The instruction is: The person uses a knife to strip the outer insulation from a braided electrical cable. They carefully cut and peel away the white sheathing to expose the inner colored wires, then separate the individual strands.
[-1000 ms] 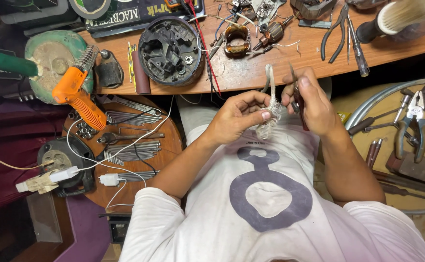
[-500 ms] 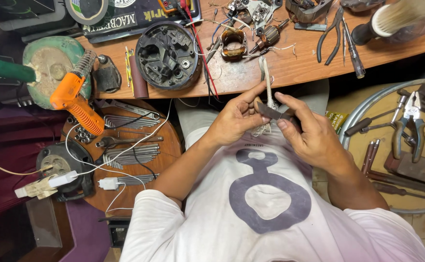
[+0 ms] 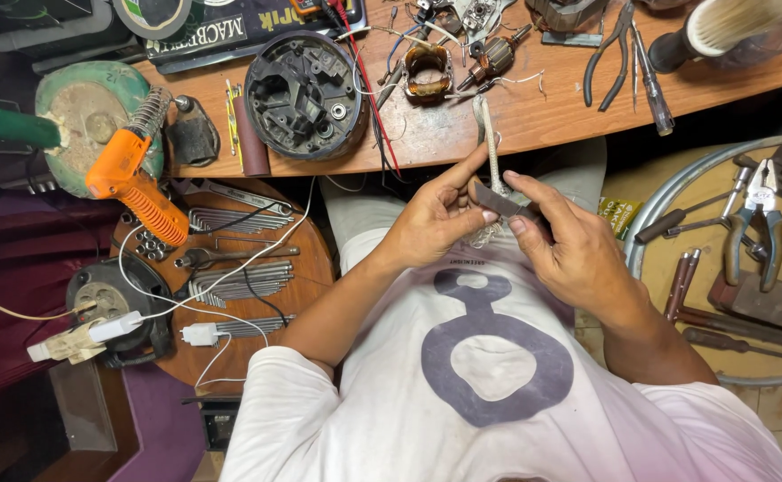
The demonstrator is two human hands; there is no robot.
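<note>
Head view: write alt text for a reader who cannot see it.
Seen from above, a person's left hand and right hand pinch a small dark flat piece and a pale cord at chest height. Ahead, a wooden bench holds a round black housing, motor parts and pliers.

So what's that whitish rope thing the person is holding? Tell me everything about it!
The braided cord is off-white and looks like woven fabric sleeving. It sticks up from between both hands toward the wooden workbench, slightly tilted. Its lower end looks frayed, with loose pale threads showing below the fingers. The left hand pinches it from one side, and the right hand presses a small flat dark piece against it. Its lowest part is hidden by the fingers.
</note>
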